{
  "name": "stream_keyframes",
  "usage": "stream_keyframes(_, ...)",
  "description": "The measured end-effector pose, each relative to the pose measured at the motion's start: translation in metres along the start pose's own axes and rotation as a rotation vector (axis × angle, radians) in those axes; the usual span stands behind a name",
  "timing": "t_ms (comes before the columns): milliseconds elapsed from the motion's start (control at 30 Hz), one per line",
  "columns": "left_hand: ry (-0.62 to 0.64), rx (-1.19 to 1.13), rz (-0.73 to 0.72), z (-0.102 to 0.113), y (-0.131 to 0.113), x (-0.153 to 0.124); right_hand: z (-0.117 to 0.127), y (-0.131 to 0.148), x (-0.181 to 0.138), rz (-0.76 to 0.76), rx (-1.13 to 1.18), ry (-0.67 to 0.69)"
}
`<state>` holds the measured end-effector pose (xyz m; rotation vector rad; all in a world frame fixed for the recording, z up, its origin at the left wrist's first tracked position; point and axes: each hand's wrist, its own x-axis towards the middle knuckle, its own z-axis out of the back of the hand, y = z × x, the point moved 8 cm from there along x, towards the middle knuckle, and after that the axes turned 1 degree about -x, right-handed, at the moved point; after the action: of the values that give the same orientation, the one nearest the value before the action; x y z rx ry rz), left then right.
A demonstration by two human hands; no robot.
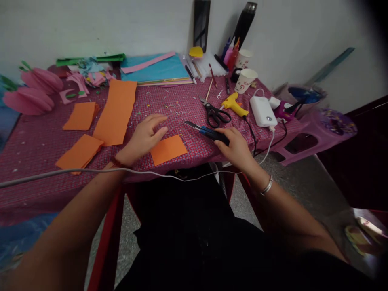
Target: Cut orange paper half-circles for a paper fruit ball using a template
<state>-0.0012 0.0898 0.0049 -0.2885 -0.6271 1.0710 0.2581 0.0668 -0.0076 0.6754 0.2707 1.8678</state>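
Observation:
My right hand [235, 146] is closed around the dark handle of a utility knife [209, 132], its blade out and pointing left above the tablecloth. My left hand [148, 135] has its thumb and fingers apart and holds nothing. Just right of that hand, an orange paper rectangle [169, 150] lies near the table's front edge. A long orange sheet [117, 113] with one uneven side lies to the left. Two stacks of orange pieces, an upper stack [80, 116] and a lower stack [79, 152], rest farther left.
Black-handled scissors [214, 113], a yellow glue gun [235, 105] and a white power bank [263, 111] lie on the right. Paper cups [245, 81] stand behind them. A white cable [182, 179] runs across both forearms' area. Pink paper shapes [28, 99] sit at far left.

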Motion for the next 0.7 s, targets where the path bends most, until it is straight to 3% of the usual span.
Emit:
stream_keyframes(200, 0.240, 0.289, 0.072, -0.010, -0.024, -0.035, -0.016, -0.003, -0.001, 0.008, -0.191, 0.029)
stream_keyframes(367, 0.256, 0.263, 0.121, -0.013, -0.026, -0.036, -0.015, -0.003, -0.004, 0.035, -0.259, 0.008)
stream_keyframes(567, 0.134, -0.324, 0.366, -0.018, 0.001, -0.037, -0.001, 0.023, -0.005, 0.117, -0.058, -0.080)
stream_keyframes(700, -0.093, -0.556, 0.335, -0.003, 0.006, -0.021, -0.005, 0.050, 0.007, 0.138, 0.211, -0.065)
